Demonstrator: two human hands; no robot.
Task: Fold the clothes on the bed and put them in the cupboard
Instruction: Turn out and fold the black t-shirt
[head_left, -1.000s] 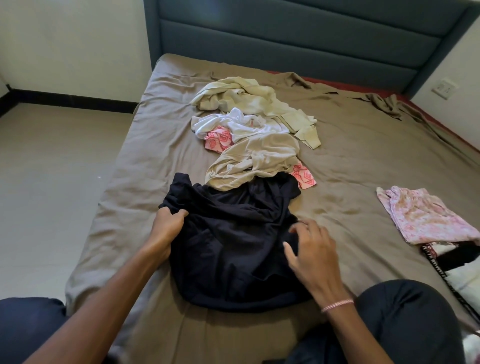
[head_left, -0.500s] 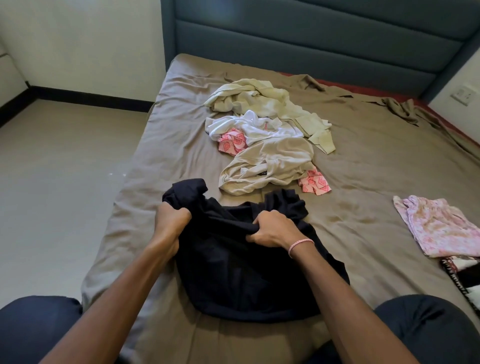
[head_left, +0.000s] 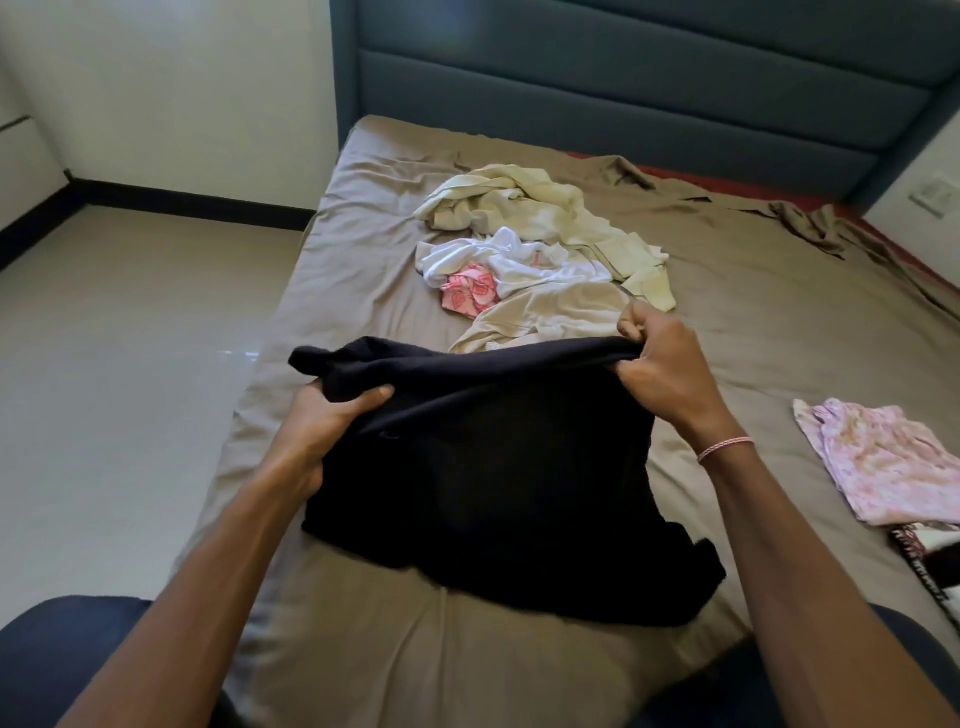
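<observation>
The person holds the black garment (head_left: 493, 467) up by its top edge, a hand at each end, probably to pull it flat before folding. Its lower part lies on the bed (head_left: 753, 322), near the front edge. The left hand (head_left: 332, 421) has its fingers (head_left: 371, 397) curled tight round a bunched corner, and the right hand (head_left: 662, 364) pinches the other corner. A heap of unfolded clothes (head_left: 535, 244) waits beyond, and a pink garment (head_left: 883, 462) lies apart on the right.

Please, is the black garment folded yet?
Unfolded: left hand and right hand grip the black garment, top edge bunched, rest rumpled on the bed.
</observation>
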